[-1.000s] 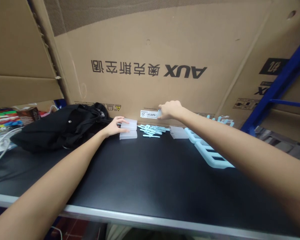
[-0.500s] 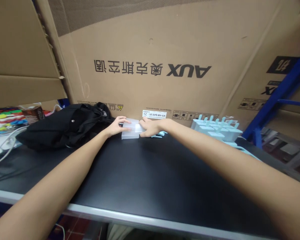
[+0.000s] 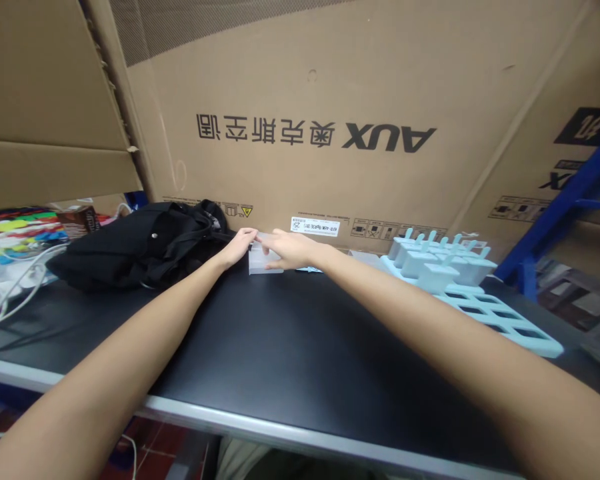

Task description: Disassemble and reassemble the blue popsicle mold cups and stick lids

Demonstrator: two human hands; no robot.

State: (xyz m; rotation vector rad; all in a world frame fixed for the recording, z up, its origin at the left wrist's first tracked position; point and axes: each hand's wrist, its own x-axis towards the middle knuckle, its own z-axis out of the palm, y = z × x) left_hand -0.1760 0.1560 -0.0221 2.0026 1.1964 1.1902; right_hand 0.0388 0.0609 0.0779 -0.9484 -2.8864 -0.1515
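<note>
A clear plastic box (image 3: 264, 265) stands on the black table, near the cardboard at the back. My left hand (image 3: 240, 245) is at its upper left corner, fingers together against the box's top edge. From the right, my right hand (image 3: 287, 249) reaches over the box, its fingers across the top and front, thumb lower down. The fingertips of both hands nearly meet at the top. Part of the box is hidden behind my right hand. Just right of it, a small light blue piece (image 3: 309, 269) lies partly under my right wrist.
A black bag (image 3: 130, 250) lies on the left, with white cables (image 3: 10, 293) beyond it. On the right are light blue popsicle moulds (image 3: 440, 273) and a slotted blue frame (image 3: 540, 343). A large cardboard box (image 3: 280, 180) rises behind the table.
My right hand has shifted left over the clear box, and my left hand has drawn its fingers together at the box's upper corner. The view has moved slightly, showing more of the blue frame.
</note>
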